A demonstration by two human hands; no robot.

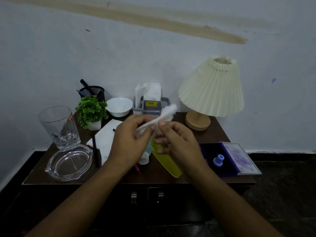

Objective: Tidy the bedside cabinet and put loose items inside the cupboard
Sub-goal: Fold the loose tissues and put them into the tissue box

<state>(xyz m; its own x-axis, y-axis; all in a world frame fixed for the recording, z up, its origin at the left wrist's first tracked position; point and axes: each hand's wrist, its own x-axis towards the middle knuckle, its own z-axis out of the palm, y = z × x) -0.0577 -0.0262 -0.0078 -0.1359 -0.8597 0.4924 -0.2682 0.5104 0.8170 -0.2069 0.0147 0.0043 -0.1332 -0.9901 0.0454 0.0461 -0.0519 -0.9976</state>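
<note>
Centrally, blurry tissue (166, 112) in pinch grip of left hand (130, 139) and right hand (179, 142).

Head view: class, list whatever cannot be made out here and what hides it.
1. White item, head view: motion blur; material unclear.
2. Yellow comb and small bottle: far ends hidden behind the left hand and right hand.
3. Cupboard doors: shut, dark; inside unseen.
4. Price sticker: print too small.

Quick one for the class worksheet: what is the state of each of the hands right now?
Left hand: closed on the lower end of a white tissue.
Right hand: pinching the same tissue at its middle, though blur hides the exact grip.
</note>
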